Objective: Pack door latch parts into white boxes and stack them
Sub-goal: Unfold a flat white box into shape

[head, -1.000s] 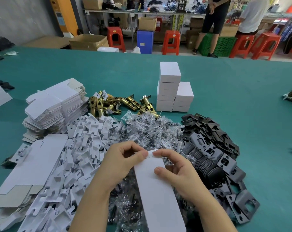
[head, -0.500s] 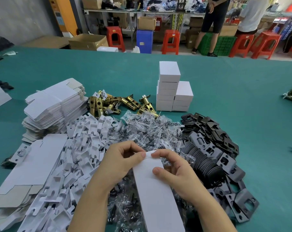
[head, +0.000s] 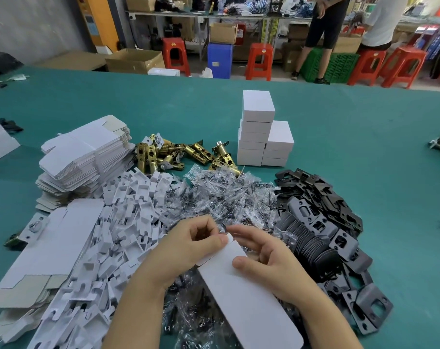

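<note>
My left hand (head: 188, 245) pinches the far tab of a flat white box blank (head: 241, 285), thumb and forefinger curled onto its rounded end just below the centre of the frame. My right hand (head: 266, 258) holds the same blank from its right edge, thumb pressed on the white face and fingers bent loosely behind the tab. The blank runs from my fingertips down toward the lower right of the frame, tilted, above a heap of clear screw bags (head: 229, 197) that spreads across the middle.

To the left of my hands lies a pile of white card inserts (head: 118, 222), and over its left side rests another unfolded box blank (head: 52, 248). Further up on the left sits a stack of flat blanks (head: 85, 157). To the right of my hands lie black strike plates (head: 324, 212), heaped from the centre right down to the lower right.

Beyond the bags, brass latch bolts (head: 173, 154) lie in a loose cluster. Just right of them, at upper centre, stand the packed white boxes (head: 260, 132) in two touching columns, the left one taller. All of it lies on a green table (head: 365, 147). Red stools (head: 259, 60) line the floor at the top of the frame.
</note>
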{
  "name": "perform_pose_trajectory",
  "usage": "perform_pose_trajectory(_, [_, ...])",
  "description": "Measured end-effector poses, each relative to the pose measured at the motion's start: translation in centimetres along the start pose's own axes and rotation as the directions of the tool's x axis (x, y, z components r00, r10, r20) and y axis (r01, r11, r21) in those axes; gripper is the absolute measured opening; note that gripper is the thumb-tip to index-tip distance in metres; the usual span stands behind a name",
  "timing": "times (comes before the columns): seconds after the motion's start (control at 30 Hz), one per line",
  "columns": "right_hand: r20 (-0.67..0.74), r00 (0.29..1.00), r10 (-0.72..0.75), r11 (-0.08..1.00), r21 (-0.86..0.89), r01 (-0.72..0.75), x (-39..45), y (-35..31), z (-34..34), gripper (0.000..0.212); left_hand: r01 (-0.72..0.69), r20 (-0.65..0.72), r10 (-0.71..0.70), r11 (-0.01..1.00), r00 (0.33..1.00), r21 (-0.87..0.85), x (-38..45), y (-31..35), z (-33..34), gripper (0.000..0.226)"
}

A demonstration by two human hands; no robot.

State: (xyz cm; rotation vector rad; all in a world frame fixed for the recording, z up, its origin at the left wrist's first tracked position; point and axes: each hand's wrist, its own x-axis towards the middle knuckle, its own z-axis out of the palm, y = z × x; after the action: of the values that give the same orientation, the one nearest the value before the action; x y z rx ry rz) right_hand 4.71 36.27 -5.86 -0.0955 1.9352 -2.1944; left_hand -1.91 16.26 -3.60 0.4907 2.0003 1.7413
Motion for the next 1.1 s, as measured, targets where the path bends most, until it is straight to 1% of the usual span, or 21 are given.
perform_pose_trajectory(0.13, [0.014, 1.0, -0.023, 1.0, 0.009, 0.023, -0.08, 0.01, -0.21, 0.06, -0.023, 0.002, 0.023, 1.0, 1.0, 0.003, 0.05, -0.07, 0.07, 0.028])
perform_pose_trajectory(0.23, [0.011, 0.999, -0.031, 1.0, 0.002, 0.031, -0.06, 0.11, -0.24, 0.056, -0.032, -0.02, 0.032, 0.999, 0.999, 0.022, 0.15, -0.07, 0.1, 0.029])
perform_pose_trajectory(0.37, [0.02, 0.999, -0.045, 0.999, -0.011, 0.046, -0.08, 0.02, -0.22, 0.055, -0.034, -0.022, 0.034, 0.999, 0.999, 0.015, 0.19, -0.03, 0.13, 0.028])
perform_pose_trajectory(0.47, [0.016, 0.998, -0.056, 0.998, 0.001, 0.056, -0.04, 0.09, -0.21, 0.05, -0.036, -0.02, 0.036, 0.999, 0.999, 0.018, 0.2, 0.0, 0.13, 0.027])
perform_pose_trajectory(0.6, [-0.014, 0.999, -0.048, 0.998, 0.033, 0.049, 0.06, 0.1, -0.19, 0.039, -0.039, 0.005, 0.039, 0.999, 0.999, 0.007, 0.13, 0.09, 0.22, 0.022])
perform_pose_trajectory(0.8, [-0.035, 0.999, -0.027, 0.999, 0.025, 0.028, 0.0, 0.04, -0.31, 0.035, -0.024, 0.007, 0.024, 1.0, 1.0, 0.018, 0.11, 0.23, 0.3, 0.023])
perform_pose_trajectory(0.9, [-0.085, 0.995, -0.042, 0.999, 0.023, 0.044, 0.07, -0.19, -0.35, 0.033, -0.018, -0.015, 0.018, 1.0, 1.0, -0.003, 0.01, 0.38, 0.38, 0.022])
perform_pose_trajectory(0.97, [-0.147, 0.988, -0.048, 0.996, 0.066, 0.058, 0.15, -0.42, -0.55, 0.033, -0.003, -0.016, 0.002, 0.999, 1.0, -0.048, -0.02, 0.47, 0.35, 0.01])
perform_pose_trajectory(1.03, [-0.191, 0.981, -0.042, 0.994, 0.093, 0.061, 0.15, -0.62, -0.76, 0.035, 0.008, -0.01, -0.008, 0.998, 1.0, -0.059, -0.1, 0.55, 0.33, 0.018])
perform_pose_trajectory(1.1, [-0.199, 0.979, -0.041, 0.993, 0.098, 0.061, 0.15, -0.63, -0.84, 0.04, 0.01, -0.013, -0.011, 0.998, 1.0, -0.062, -0.13, 0.68, 0.36, 0.023])
